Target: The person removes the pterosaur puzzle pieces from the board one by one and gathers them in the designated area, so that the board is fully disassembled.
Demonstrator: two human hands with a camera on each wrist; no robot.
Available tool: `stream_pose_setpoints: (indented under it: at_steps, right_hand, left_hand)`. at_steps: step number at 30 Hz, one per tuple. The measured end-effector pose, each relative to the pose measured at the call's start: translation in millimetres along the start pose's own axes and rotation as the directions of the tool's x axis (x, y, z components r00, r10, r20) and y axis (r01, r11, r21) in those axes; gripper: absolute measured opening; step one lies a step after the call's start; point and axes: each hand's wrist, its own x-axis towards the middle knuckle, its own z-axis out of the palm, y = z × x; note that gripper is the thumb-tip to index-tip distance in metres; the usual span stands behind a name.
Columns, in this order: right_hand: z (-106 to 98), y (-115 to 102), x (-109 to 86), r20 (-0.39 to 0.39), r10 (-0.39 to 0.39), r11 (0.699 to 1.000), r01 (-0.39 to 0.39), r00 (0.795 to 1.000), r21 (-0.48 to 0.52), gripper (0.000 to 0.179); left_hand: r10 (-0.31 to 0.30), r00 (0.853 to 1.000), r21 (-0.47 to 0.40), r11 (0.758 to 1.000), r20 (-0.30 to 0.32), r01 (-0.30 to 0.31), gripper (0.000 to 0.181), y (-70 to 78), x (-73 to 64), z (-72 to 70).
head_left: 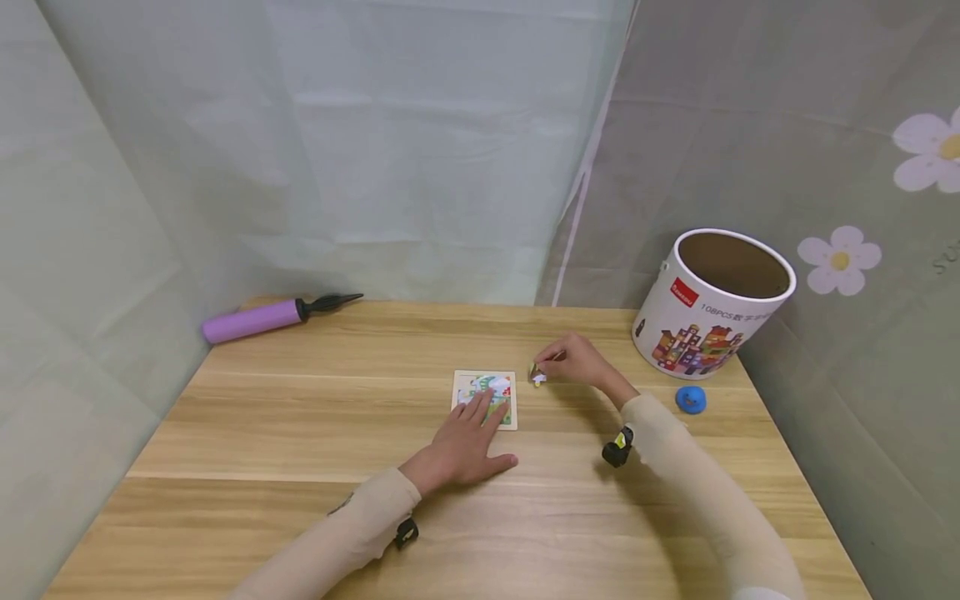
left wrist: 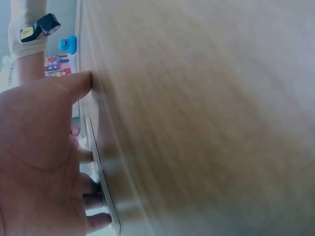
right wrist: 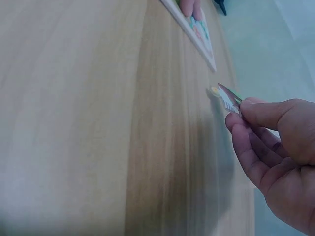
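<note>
Draped indoor corner — wood-grain tabletop, pale sheet, flowered grey sheet, toy-block tub

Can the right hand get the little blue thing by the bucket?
Probably yes: nothing covers the blue toy, and nothing seems to block the right hand. But it pinches a small piece, so might need freeing.

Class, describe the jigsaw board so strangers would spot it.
On the wooden table, find the left hand. Beneath its fingers lies the jigsaw board; unlike the blue toy and purple hand pump, it's flat and square, with a pale frame around a colourful picture.
</note>
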Motion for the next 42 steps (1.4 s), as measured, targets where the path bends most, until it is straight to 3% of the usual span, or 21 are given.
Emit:
stream_pose_setpoints:
  at_steps: [22, 27, 32, 42]
  right_hand:
    - [9, 2, 2.1, 0.030, 0.078, 0.994, -0.075, 0.996, -0.077, 0.012]
    - [9, -9, 11.5, 0.022, 0.045, 0.994, -0.042, 0.999, -0.098, 0.017]
    - [13, -22, 20.6, 0.061, 0.035, 0.997, -0.031, 0.998, -0.065, 0.022]
    - [36, -31, 37.5, 0.098, -0.012, 0.998, 0.018, 0.995, -0.060, 0.020]
  left_hand:
    - [-0.001, 1.000, 0.006, 1.000, -0.005, 0.001, 0.088, 4.0, -4.0, -5.5]
    - [0.007, 1.000, 0.001, 1.000, -0.005, -0.007, 0.086, 4.7, -5.2, -8.4]
    - [0.005, 1.000, 0.024, 1.000, 0.013, -0.006, 0.087, 6.0, -4.4, -9.4]
    - [0.023, 1.000, 0.026, 0.999, 0.017, -0.023, 0.089, 8.6, -1.6, -12.3]
